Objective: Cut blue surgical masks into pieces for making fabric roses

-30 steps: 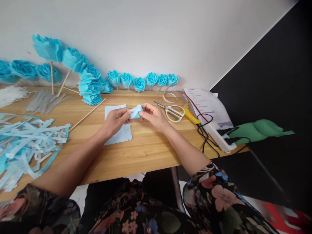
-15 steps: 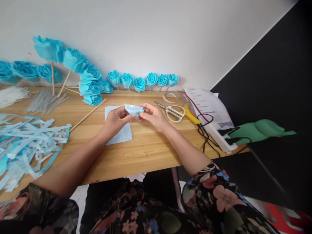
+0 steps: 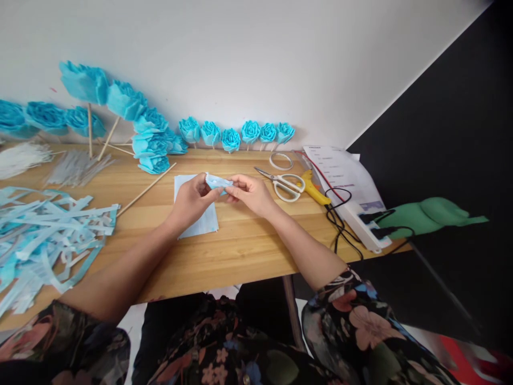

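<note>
Between my hands is a small folded piece of light-blue sheet material [image 3: 217, 182], with a paler inner side facing up. My left hand [image 3: 193, 199] pinches its left end between thumb and fingers. At the other end, my right hand [image 3: 251, 193] grips it the same way, and my fingertips cover part of the piece. Below and left of it lies a stack of pale-blue rectangular sheets [image 3: 202, 222] on the wooden table [image 3: 248, 246], partly hidden by my left hand. A thin wooden stick [image 3: 148, 187] lies left of the sheets.
Blue handmade flowers [image 3: 188, 130] on sticks line the wall. Cut blue strips [image 3: 52, 230] pile up at left, near bundles of grey strips [image 3: 76, 167]. White-handled scissors [image 3: 286, 187], a tape roll [image 3: 281, 161], a yellow glue gun [image 3: 315, 188] and a corded power strip [image 3: 363, 227] lie at right.
My right fingers have shifted slightly left along the blue piece, which now looks narrower and more folded. My left hand keeps its pinch. The whole view has drifted slightly.
</note>
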### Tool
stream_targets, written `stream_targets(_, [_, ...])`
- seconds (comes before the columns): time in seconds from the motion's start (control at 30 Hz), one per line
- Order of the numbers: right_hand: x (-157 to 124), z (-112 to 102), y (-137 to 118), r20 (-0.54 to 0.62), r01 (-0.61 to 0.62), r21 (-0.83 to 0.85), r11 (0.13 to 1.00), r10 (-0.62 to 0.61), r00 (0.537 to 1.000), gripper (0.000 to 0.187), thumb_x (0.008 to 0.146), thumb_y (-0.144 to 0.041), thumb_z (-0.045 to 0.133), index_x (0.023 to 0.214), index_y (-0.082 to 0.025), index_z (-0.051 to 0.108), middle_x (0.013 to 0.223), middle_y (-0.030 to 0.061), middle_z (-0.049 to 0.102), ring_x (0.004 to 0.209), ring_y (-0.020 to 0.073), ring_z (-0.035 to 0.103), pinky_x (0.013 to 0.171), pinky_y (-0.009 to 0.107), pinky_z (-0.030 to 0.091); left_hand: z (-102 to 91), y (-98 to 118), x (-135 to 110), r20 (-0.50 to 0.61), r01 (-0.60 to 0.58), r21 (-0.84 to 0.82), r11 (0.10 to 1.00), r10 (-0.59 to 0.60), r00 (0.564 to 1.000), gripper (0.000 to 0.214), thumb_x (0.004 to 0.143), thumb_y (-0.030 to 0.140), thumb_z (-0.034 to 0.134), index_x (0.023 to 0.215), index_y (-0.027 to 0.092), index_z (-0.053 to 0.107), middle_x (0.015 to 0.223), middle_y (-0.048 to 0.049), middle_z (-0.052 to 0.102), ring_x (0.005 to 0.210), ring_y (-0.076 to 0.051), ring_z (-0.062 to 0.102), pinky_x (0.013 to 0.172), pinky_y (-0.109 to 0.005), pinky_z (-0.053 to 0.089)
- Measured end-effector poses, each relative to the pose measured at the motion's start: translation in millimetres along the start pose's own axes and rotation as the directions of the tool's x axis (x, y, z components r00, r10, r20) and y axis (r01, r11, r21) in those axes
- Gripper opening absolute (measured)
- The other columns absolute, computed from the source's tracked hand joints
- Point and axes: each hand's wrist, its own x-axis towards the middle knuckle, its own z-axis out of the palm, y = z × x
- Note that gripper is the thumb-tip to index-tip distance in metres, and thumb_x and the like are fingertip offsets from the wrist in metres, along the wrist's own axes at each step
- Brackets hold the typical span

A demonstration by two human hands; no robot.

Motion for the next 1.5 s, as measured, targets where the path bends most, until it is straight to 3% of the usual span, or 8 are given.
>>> stream_targets(0.2, [-2,-2,-5,0.004,0.055,-0.164,0.985,-0.055,0.998,0.024,0.088,-0.04,0.069,0.097,-0.018,0.066,0.069,-0.0022,0.068,0.064,0.013,0.068,0.069,0.026,0.052,-4.5,7,0,-0.05,0.026,-0.095,0.995,-0.031,0.998,0.027,0.086,0.043,0.065,0.073,0.021,0.06,0.061,0.0007,0.058,0.057,-0.014,0.052,0.057,-0.029,0.04])
stream_targets(0.4, [-4,0,-13,0.088,0.069,-0.147,0.987,-0.057,0.995,0.021,0.091,-0.04,0.065,0.094,-0.019,0.062,0.079,-0.0002,0.072,0.064,0.0112,0.066,0.069,0.025,0.051,-4.2,7,-2,-0.154,-0.014,-0.049,0.999,0.007,0.988,0.035,0.083,0.047,0.068,0.064,0.021,0.055,0.058,0.0014,0.053,0.055,-0.013,0.046,0.056,-0.028,0.036])
stream_targets(0.57, [-1,-3,-10,0.03,0.043,-0.023,0.999,-0.042,0.999,0.029,0.089,-0.046,0.067,0.096,-0.019,0.061,0.079,0.0002,0.071,0.061,0.0106,0.064,0.064,0.024,0.051,-3.8,14,-4,-0.072,-0.04,-0.132,0.99,0.031,0.997,0.041,0.087,0.06,0.061,0.078,0.02,0.06,0.068,-0.0019,0.061,0.062,-0.015,0.053,0.061,-0.029,0.043])
stream_targets(0.7, [2,-5,-6,-0.003,0.018,0.05,0.999,-0.018,1.0,0.03,0.089,-0.047,0.067,0.094,-0.019,0.059,0.077,-0.0004,0.071,0.058,0.0094,0.062,0.061,0.022,0.05,-3.6,14,-4,-0.019,-0.039,-0.114,0.993,0.037,0.999,0.038,0.089,0.057,0.061,0.078,0.02,0.062,0.071,-0.0029,0.063,0.064,-0.015,0.054,0.061,-0.029,0.044])
stream_targets(1.07, [2,-6,-12,-0.04,0.117,-0.055,0.992,-0.119,0.992,0.022,0.092,-0.039,0.065,0.095,-0.018,0.059,0.064,-0.0071,0.061,0.049,0.0052,0.05,0.053,0.018,0.039,-5.8,2,-3,0.007,-0.073,-0.037,0.997,0.073,0.997,0.038,0.096,0.049,0.055,0.073,0.02,0.065,0.071,-0.0034,0.062,0.064,-0.015,0.052,0.063,-0.028,0.044])
stream_targets(1.33, [-6,-2,-19,-0.023,0.206,-0.217,0.954,-0.216,0.976,0.022,0.091,-0.039,0.064,0.087,-0.018,0.058,0.061,-0.0059,0.06,0.052,0.0073,0.052,0.055,0.02,0.038,-2.6,10,-3,0.089,-0.004,-0.02,1.0,0.006,0.996,0.031,0.083,0.05,0.068,0.072,0.021,0.062,0.066,-0.0013,0.061,0.063,-0.016,0.053,0.063,-0.03,0.044])
stream_targets(1.5, [-3,0,-14,0.029,0.178,-0.068,0.982,-0.176,0.984,0.028,0.09,-0.045,0.065,0.092,-0.018,0.06,0.066,-0.0039,0.064,0.053,0.0073,0.054,0.054,0.02,0.042,-3.2,23,-5,0.076,-0.008,-0.004,1.0,0.008,0.997,0.03,0.079,0.047,0.069,0.068,0.022,0.056,0.061,0.001,0.053,0.061,-0.016,0.047,0.061,-0.03,0.039])
